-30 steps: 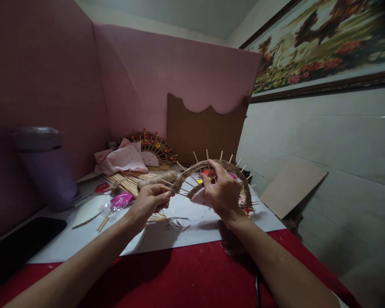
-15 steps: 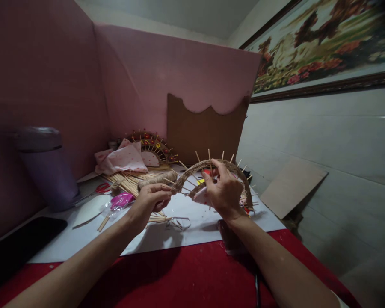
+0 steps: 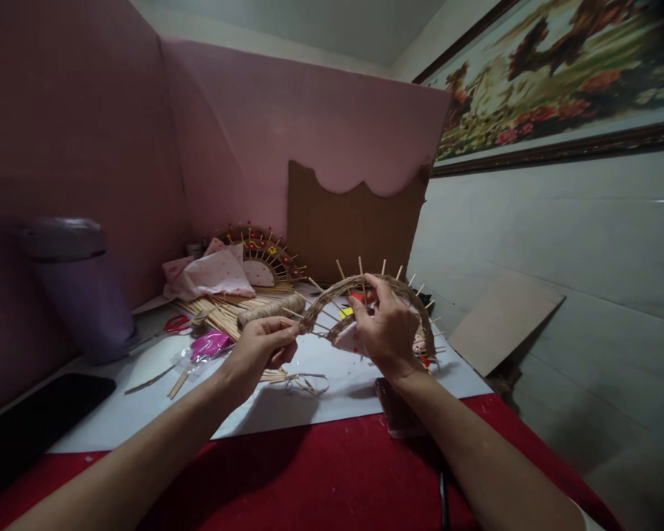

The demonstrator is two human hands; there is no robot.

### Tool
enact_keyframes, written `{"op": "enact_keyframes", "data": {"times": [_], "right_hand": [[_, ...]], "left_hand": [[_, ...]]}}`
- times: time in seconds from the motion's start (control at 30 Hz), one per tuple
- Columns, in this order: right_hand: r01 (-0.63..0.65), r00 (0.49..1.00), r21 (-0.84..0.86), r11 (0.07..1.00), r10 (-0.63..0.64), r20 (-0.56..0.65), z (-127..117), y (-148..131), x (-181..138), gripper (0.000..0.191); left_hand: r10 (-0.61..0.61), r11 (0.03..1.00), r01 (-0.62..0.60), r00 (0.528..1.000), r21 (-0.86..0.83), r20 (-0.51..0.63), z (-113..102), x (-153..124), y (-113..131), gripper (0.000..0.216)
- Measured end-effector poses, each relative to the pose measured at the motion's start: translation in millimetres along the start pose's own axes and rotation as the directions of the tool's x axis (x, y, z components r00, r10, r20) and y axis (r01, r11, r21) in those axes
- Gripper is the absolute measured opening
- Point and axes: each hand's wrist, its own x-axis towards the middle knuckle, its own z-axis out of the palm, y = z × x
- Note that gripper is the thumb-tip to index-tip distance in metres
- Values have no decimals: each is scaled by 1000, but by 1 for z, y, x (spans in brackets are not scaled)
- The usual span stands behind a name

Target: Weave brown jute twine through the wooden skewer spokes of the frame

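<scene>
My right hand [image 3: 390,332] holds up a fan-shaped frame, with an outer arch [image 3: 332,290] wrapped in brown twine and thin wooden sticks [image 3: 360,265] radiating through it. The thumb and fingers close on its middle. A small half-round piece covered in pink-spotted cloth [image 3: 347,338] forms its inner part, partly hidden by that hand. At the arch's left end my left hand [image 3: 268,343] is closed in a pinch, seemingly on the outer end of the lowest stick; the fingers hide the exact spot. Behind the left hand lies a roll of twine [image 3: 271,310].
A decorated fan [image 3: 274,251], pink-spotted cloth [image 3: 215,269] and wooden sticks [image 3: 199,304] lie at the back. At left are red-handled scissors [image 3: 175,323], a pink packet [image 3: 210,344], a purple tumbler [image 3: 85,295] and a black phone [image 3: 60,405]. Cut cardboard [image 3: 354,228] stands behind.
My left hand has shifted very slightly at the arch's left end. The frame and my right hand stay almost where they were.
</scene>
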Motion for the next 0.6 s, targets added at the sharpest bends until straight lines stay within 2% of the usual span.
{"op": "enact_keyframes", "data": {"times": [0.2, 0.6], "right_hand": [[-3, 1000, -3, 1000, 3, 7, 0, 0, -1, 37], [-11, 1000, 9, 1000, 11, 18, 0, 0, -1, 37]], "left_hand": [[-5, 1000, 6, 999, 22, -41, 0, 1, -1, 16], [6, 998, -3, 999, 62, -39, -1, 1, -2, 11]]}}
